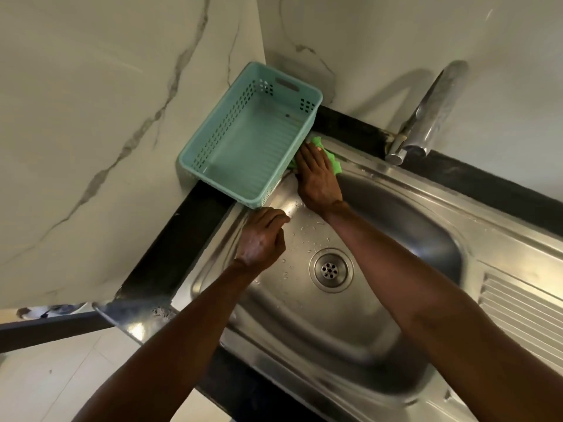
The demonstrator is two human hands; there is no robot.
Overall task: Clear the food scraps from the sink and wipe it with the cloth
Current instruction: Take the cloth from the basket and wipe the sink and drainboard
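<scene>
The right hand (318, 175) is lying flat with straight fingers on the green cloth (330, 159), pressing it onto the back rim of the sink (396, 184), at the corner just beside the basket (249, 135). The left hand (262, 236) is hovering over the left slope of the basin with its fingers curled inward; whether it is holding anything cannot be told. Both forearms are reaching in from the bottom edge.

The steel basin is carrying small pale food scraps (310, 233) and water drops, scattered between the left hand and the drain (331, 270). A ridged draining board is lying at the right. The teal basket is sitting on the black counter (170, 257) in the corner of the marble-patterned walls, overhanging the sink's rim. The tap (426, 117) is standing behind the sink, well apart from both hands.
</scene>
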